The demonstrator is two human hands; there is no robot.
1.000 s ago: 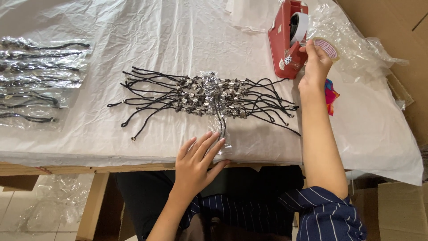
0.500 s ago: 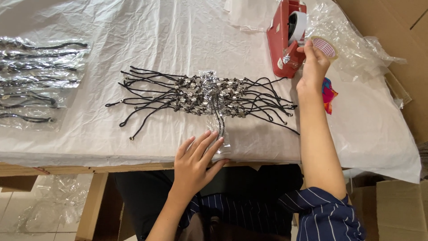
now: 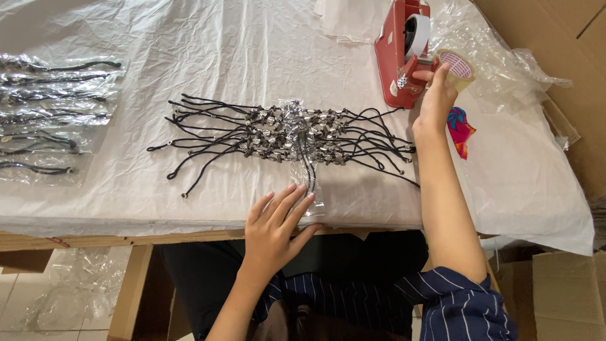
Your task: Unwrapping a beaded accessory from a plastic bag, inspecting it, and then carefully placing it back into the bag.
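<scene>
Compared with the earlier frames, little had changed. The left hand (image 3: 274, 230) stayed flat, fingers spread and together on nothing, pressing the near end of a small clear plastic bag (image 3: 307, 183) at the table's front edge. The right hand (image 3: 434, 101) remained at the red tape dispenser (image 3: 398, 53); its fingers had shifted slightly along the strip of clear tape (image 3: 456, 64), which was pinched between thumb and fingertips and drawn out to the right of the cutter. The pile of bracelets (image 3: 290, 129) had not moved.

Materials and shapes: the bracelets lay in a dense row in the middle of the table (image 3: 208, 208), each with small silvery metallic beads bunched at the centre and thin black cords fanning left and right, several ending in small knots or loops. One bracelet sat inside the clear bag, its black cord running toward the left hand. The bag was glossy and crinkled. The table was covered with a thin, wrinkled, translucent white plastic sheet (image 3: 189, 50). At the far left lay a column of bagged bracelets (image 3: 50, 113), flat and shiny, with black cords showing through. The dispenser was hard red plastic, wedge-shaped, holding a white roll. Crumpled clear film (image 3: 505, 57) lay right of it, and a small bright pink and multicoloured item (image 3: 461, 129) lay just beside the right wrist.
</scene>
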